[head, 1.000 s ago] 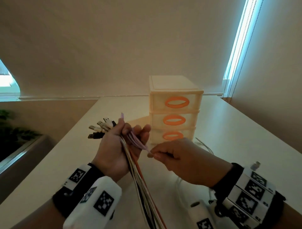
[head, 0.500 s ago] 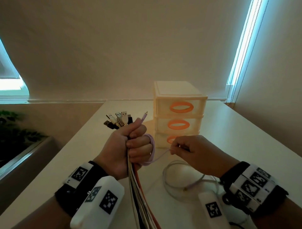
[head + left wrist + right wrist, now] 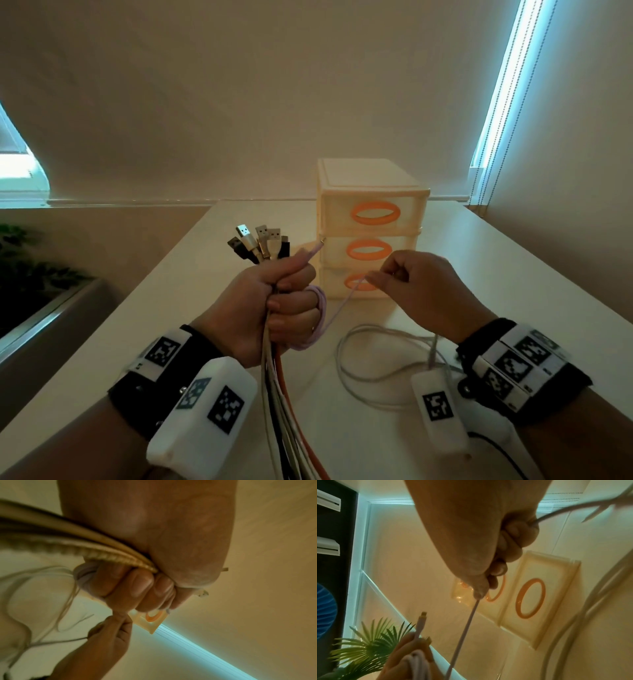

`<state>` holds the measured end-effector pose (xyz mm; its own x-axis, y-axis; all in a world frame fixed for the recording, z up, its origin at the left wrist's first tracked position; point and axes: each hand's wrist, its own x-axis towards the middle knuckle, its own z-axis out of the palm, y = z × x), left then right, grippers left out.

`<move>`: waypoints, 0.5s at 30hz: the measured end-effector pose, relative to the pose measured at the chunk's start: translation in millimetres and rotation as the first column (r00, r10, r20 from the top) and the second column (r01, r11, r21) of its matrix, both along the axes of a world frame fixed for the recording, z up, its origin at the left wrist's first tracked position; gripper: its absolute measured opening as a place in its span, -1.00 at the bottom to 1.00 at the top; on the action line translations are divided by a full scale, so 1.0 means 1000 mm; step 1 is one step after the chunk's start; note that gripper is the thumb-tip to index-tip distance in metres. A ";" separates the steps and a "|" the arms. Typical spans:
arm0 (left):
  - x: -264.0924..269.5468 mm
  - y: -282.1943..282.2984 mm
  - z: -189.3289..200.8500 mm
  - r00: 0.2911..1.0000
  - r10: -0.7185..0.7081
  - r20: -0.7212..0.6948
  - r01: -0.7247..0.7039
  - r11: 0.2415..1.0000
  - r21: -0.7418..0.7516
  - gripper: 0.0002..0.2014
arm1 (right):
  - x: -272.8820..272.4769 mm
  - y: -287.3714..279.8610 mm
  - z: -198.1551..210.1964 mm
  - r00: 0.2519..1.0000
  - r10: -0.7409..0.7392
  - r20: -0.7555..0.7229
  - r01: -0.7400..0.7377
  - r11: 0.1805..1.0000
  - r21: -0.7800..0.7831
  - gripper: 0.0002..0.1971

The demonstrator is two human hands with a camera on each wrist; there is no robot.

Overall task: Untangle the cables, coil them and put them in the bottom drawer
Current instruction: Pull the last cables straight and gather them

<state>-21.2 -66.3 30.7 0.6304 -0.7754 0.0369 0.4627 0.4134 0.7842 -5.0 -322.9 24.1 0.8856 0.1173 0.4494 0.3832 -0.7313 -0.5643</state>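
Looping round the clenched left hand (image 3: 270, 301), a lilac cable (image 3: 337, 310) is pinched by right fingers (image 3: 385, 277).

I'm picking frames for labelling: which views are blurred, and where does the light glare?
Head view: mostly sharp, right wristband smeared, window strip blown out. Left wrist view: cable bundle motion-blurred, left hand soft. Right wrist view: lilac cable fairly sharp, grey cable smeared.

Bare hands (image 3: 260, 308), black wristbands (image 3: 486, 342) with black-and-white square markers, white camera housings (image 3: 205, 407) on both wrists
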 end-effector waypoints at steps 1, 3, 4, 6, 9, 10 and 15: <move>-0.001 -0.003 -0.003 1.000 0.002 0.019 -0.003 0.999 0.048 -0.53 | 0.000 0.004 -0.001 0.999 -0.031 0.026 0.031 1.000 0.003 -0.67; -0.005 -0.008 -0.009 0.996 0.029 0.085 -0.044 0.983 0.181 -0.54 | -0.005 0.015 0.000 0.996 -0.034 0.080 0.034 0.999 0.001 -0.69; -0.008 -0.012 -0.012 0.992 0.039 0.117 -0.065 0.971 0.232 -0.55 | -0.008 0.020 0.002 0.994 -0.019 0.104 0.018 1.000 0.014 -0.72; -0.013 -0.021 -0.013 0.988 0.059 0.145 -0.091 0.970 0.225 -0.57 | -0.013 0.028 0.005 0.988 0.019 0.153 -0.032 0.996 0.078 -0.81; -0.010 -0.026 -0.014 0.958 0.240 0.156 -0.254 0.964 0.078 -0.56 | -0.026 0.037 0.011 0.961 0.223 0.161 -0.239 0.967 0.088 -0.91; -0.009 -0.026 -0.012 0.941 0.316 0.121 -0.320 0.947 0.010 -0.54 | -0.031 0.040 0.011 0.942 0.316 0.116 -0.322 0.946 0.032 -0.91; -0.006 -0.017 -0.006 0.860 0.501 -0.097 -0.510 0.846 -0.154 -0.54 | -0.040 0.042 0.012 0.916 0.391 -0.087 -0.397 0.914 -0.080 -0.87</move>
<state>-27.6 -83.5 25.0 0.9380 -0.3336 0.0939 0.1912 0.7242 0.6626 -44.9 -280.6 35.9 0.7866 0.5014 0.3603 0.6146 -0.5794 -0.5353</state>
